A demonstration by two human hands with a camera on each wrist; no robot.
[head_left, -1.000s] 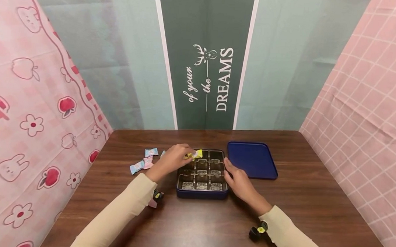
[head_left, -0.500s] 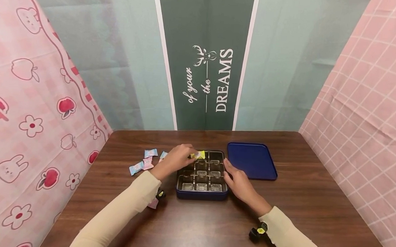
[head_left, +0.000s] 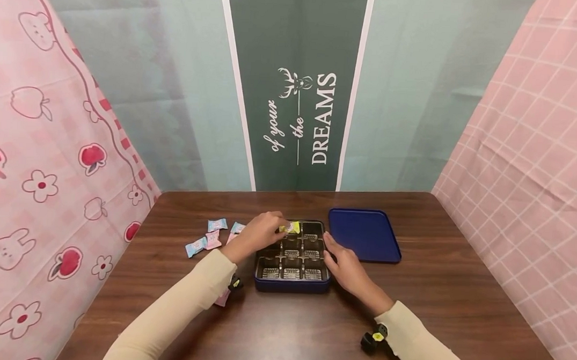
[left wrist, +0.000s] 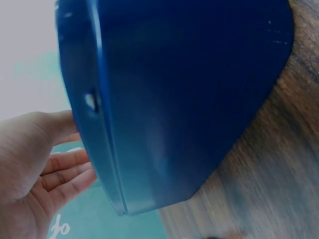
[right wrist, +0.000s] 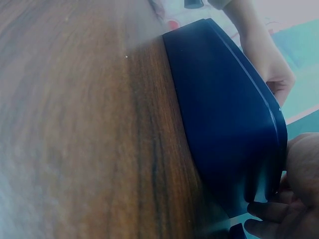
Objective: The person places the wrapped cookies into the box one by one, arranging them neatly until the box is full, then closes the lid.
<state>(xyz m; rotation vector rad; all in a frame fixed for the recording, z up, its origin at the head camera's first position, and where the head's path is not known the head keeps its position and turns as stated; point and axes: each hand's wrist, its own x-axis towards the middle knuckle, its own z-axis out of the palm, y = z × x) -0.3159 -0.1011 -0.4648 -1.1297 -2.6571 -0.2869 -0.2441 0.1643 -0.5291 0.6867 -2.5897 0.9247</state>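
A blue tin [head_left: 291, 287] with a dark divided insert stands on the table. My left hand [head_left: 262, 233] reaches over its back left and pinches a yellow-wrapped candy [head_left: 292, 228] above the back middle compartment. In the left wrist view the tin's wall [left wrist: 164, 124] hides the candy, and the left fingers [left wrist: 70, 174] show beyond the rim. Along the tin's right side rests my right hand [head_left: 346, 264], its fingers straight. The right wrist view shows the right fingers [right wrist: 269, 211] against the outer wall near a corner. The front compartments [head_left: 291, 269] hold nothing.
Blue- and pink-wrapped candies lie left of the tin, among them a blue one [head_left: 217, 224] and a pink one [head_left: 213, 239]. Another pink piece [head_left: 222, 297] sits by the left wrist. A blue lid [head_left: 364, 235] lies at the back right.
My left hand has shifted slightly right with the yellow candy, from the back left toward the back middle compartment. More candies show behind the forearm. The right hand stays at the tin's side.
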